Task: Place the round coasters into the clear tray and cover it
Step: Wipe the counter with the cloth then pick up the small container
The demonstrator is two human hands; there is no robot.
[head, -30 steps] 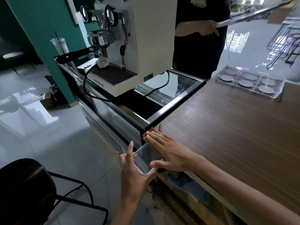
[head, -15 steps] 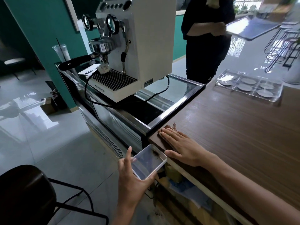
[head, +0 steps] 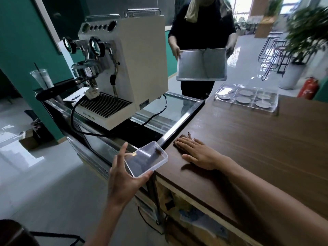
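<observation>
My left hand (head: 122,176) holds a small clear plastic box (head: 146,161) just off the near left corner of the wooden counter (head: 257,148); a few brown bits lie inside it. Flat on the counter's corner lies my right hand (head: 198,154), fingers straight, over some brown crumbs (head: 189,135). Far across the counter sits the clear tray (head: 246,99) with several grey round coasters (head: 245,93) in its compartments. A clear cover seems to lie over it, though I cannot be sure.
A white espresso machine (head: 134,68) stands on a glass-topped cabinet (head: 177,107) left of the counter. Behind it a person in black holds a flat metal tray (head: 202,65). A plastic cup (head: 42,79), a red extinguisher (head: 308,87) and wire stools (head: 273,54) stand further off.
My left hand has lifted the small clear box up to counter level. My right hand has slid a little along the counter's corner. The person behind has lowered the metal tray in front of themselves.
</observation>
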